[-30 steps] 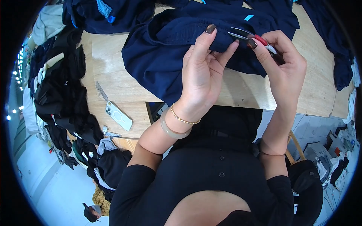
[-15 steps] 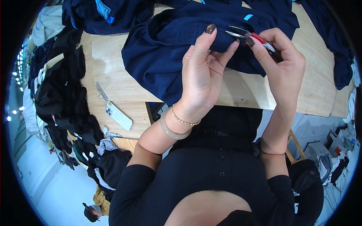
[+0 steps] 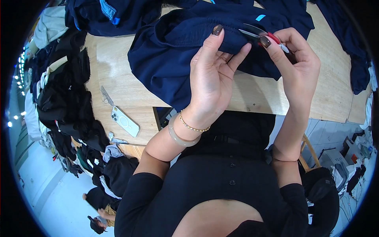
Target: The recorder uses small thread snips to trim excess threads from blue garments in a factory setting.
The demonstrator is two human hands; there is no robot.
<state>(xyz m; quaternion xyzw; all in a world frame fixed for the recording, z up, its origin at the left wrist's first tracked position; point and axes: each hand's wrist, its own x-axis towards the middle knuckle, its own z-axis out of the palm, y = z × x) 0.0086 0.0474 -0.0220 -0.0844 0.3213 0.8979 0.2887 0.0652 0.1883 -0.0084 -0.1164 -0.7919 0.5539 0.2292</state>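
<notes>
There is only one view — a wide fisheye camera on the person's head, looking steeply down. It is very near to the raised left hand point(image 3: 211, 75) and right hand point(image 3: 294, 59), which fill the upper middle. The wooden table point(image 3: 118, 79) bends toward the rim — the floor shows at the lower left.

The garment point(image 3: 189, 51) in my grip is plain navy with a small light-blue tag point(image 3: 260, 17). My snips point(image 3: 263, 34) are silver with red. The table point(image 3: 118, 75) is pale wood; the phone point(image 3: 125, 121) is white.
</notes>
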